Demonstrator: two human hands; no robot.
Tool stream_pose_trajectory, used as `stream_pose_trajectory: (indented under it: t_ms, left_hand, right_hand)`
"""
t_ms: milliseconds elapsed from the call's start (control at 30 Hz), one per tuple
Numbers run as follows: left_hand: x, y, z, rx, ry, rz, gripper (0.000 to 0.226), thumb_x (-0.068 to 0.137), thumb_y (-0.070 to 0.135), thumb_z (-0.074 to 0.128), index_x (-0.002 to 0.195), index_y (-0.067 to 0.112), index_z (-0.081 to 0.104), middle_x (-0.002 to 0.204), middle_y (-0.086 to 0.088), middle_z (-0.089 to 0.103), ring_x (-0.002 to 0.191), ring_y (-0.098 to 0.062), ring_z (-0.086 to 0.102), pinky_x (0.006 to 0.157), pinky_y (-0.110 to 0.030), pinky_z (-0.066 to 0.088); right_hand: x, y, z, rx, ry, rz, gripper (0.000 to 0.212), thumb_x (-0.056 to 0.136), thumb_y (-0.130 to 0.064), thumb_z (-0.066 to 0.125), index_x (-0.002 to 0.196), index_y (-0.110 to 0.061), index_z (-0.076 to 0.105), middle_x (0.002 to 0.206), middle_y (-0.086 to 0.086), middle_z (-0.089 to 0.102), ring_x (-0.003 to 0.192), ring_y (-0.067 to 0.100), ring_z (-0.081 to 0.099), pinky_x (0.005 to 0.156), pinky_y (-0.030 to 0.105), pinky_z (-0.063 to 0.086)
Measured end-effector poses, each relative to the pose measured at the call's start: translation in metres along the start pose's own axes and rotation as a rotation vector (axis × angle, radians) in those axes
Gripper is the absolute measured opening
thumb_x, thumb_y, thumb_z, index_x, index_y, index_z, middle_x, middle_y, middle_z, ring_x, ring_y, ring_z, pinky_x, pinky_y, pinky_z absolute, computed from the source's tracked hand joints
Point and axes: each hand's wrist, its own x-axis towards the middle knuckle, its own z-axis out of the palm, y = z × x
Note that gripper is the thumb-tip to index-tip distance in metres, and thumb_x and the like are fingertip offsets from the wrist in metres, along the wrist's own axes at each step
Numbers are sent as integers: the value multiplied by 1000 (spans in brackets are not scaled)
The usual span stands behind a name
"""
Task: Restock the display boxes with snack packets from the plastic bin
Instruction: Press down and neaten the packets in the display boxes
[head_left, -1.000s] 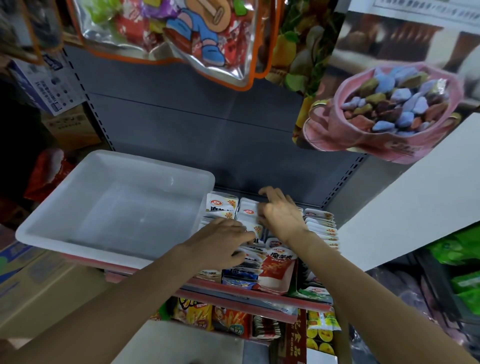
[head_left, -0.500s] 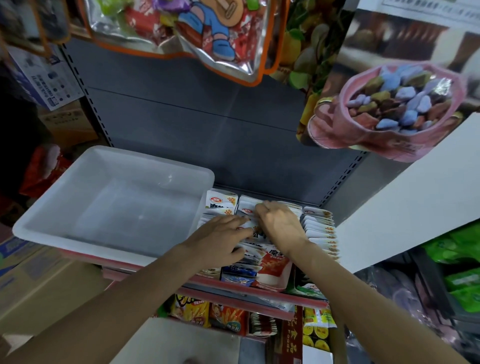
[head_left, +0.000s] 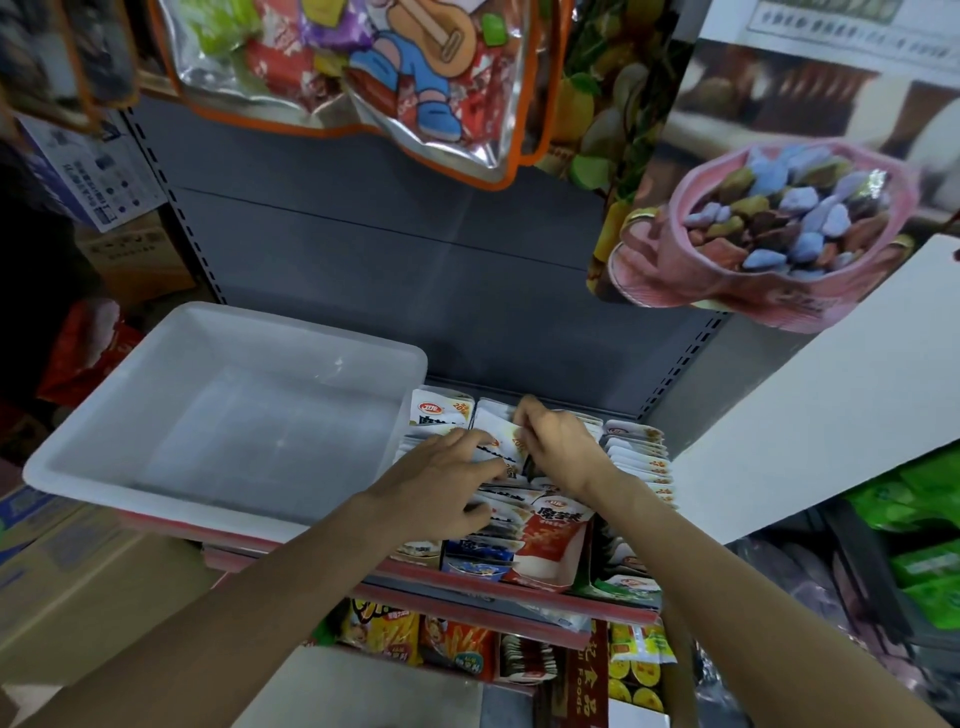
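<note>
At lower left a cardboard box (head_left: 78, 587) sits under the white plastic bin (head_left: 223, 441), whose long axis runs from lower left toward centre. Right of the bin, mid-frame, snack packets (head_left: 639, 457) stand upright in rows running front to back in the display boxes (head_left: 519, 566). The left hand (head_left: 441, 483) lies with fingers spread across the packets; the right hand (head_left: 556, 447) pinches one white packet (head_left: 493, 423). A white board (head_left: 831, 405) leans at right, hiding that side of the shelf.
</note>
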Motion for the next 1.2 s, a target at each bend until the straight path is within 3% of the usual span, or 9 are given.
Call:
stream_pose_trajectory:
  t_ms: [167,333,500,600,700,800,933,1100,1200]
  left_hand:
    - [0,1,-3,-44,-64,-6,39,91,36,47,128,27,45,116,-1,58,119,-18,42,102,-34,29]
    - [-8,-3,-1,-115,-67,-23,35,94,31,46,129,29,45,119,1,58,117,-14,43,102,-32,33]
    - [-9,-4,-1,-179,-60,-34,38,95,31,47,134,27,46,130,5,52,124,-10,39,105,-29,31]
    - [-10,-5,2,-195,-48,-32,39,96,32,47,135,28,46,134,8,50,126,-7,37,109,-27,28]
    - [-12,-5,3,-220,-42,-32,39,96,31,46,135,29,47,134,9,50,127,-5,36,109,-26,27]
    - [-11,-7,1,-240,-50,-28,39,95,28,47,134,28,49,133,7,52,126,-6,37,108,-26,29]
    - [-9,-13,3,-246,-81,-11,39,95,27,45,134,29,49,135,6,50,129,-7,36,108,-27,29]
    - [-10,-29,24,-218,-120,-60,63,83,61,23,134,34,48,138,9,48,131,-8,38,110,-33,31]
    - [-11,-32,28,-231,-103,-51,57,84,58,23,130,37,50,134,14,50,128,-3,37,109,-28,31]
  right_hand:
    - [-3,-7,-3,-258,20,-83,39,81,4,52,116,-10,43,82,11,58,70,31,52,64,35,38]
    - [-8,4,9,-327,231,-125,58,33,6,83,84,-14,65,67,1,64,52,23,60,51,19,46]
    - [-9,1,14,-61,313,-27,21,84,3,61,102,-6,60,85,12,66,72,35,61,62,33,46]
    - [-4,2,13,-237,302,0,32,71,3,72,99,-10,65,94,11,64,77,34,61,66,34,49]
    - [-6,3,14,-329,368,-157,39,54,6,81,86,-9,66,88,8,61,74,26,59,61,30,49]
    - [-6,-7,11,-428,214,-293,38,50,1,84,81,-13,66,80,1,61,73,21,58,58,24,45]
    - [2,-16,10,-657,-43,-218,32,81,-9,64,111,-19,58,108,2,63,109,23,52,88,31,39]
    - [3,-20,9,-697,-81,-172,27,84,-4,58,108,-17,55,106,4,65,105,24,55,89,33,38]
    - [4,-18,13,-697,-82,-145,31,87,-5,54,116,-15,53,112,6,63,111,25,53,92,34,37]
